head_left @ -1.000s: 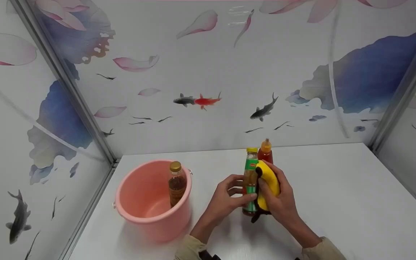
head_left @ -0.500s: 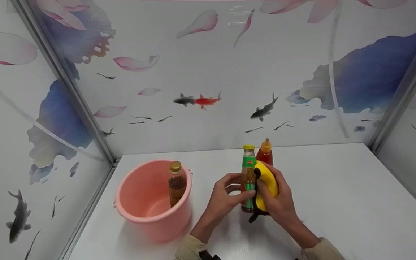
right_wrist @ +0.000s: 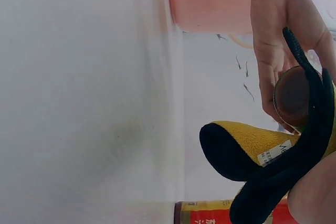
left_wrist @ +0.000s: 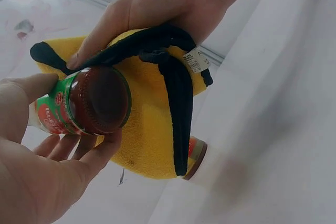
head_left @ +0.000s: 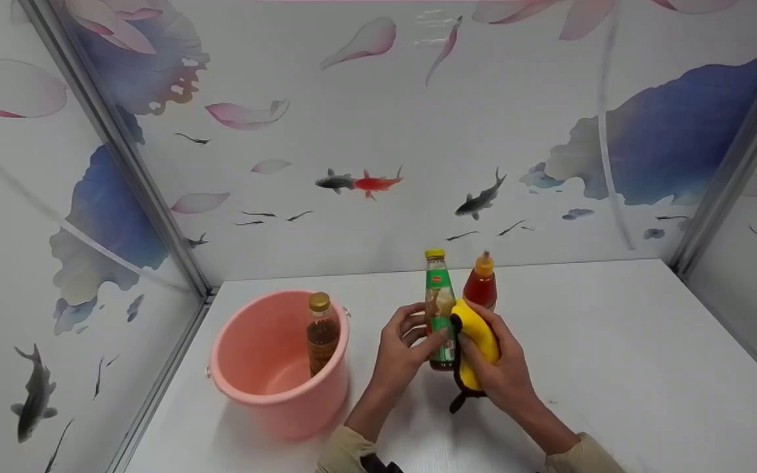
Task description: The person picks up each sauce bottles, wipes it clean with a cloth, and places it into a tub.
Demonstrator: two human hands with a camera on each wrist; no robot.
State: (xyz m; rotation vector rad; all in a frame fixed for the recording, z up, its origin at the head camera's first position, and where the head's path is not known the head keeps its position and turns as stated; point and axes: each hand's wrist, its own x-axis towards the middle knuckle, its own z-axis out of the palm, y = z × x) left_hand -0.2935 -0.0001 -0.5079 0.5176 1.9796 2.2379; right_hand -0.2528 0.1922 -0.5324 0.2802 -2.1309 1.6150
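Observation:
My left hand (head_left: 397, 351) grips a glass sauce bottle (head_left: 436, 282) with a yellow cap and green label. The bottle leans slightly left, and its dark round base (left_wrist: 107, 100) faces the left wrist camera. In my right hand (head_left: 510, 371) is a bunched yellow cloth (head_left: 481, 335) with dark edging, held against the bottle's right side. A white tag (left_wrist: 196, 60) hangs from the cloth in the left wrist view. Seen from the right wrist, folds of the cloth (right_wrist: 252, 137) partly cover the bottle's base (right_wrist: 292, 97).
Behind my right hand stands a red sauce bottle (head_left: 480, 291) with an orange nozzle cap. On the left of the white table (head_left: 641, 355) is a pink bucket (head_left: 299, 417), with a gold-capped bottle of brown liquid (head_left: 321, 335) inside. Patterned panels (head_left: 418, 131) enclose the table.
The green-labelled bottle has moved left and up in the head view, away from the red bottle, and leans more. Both hands and the cloth have shifted slightly left with it.

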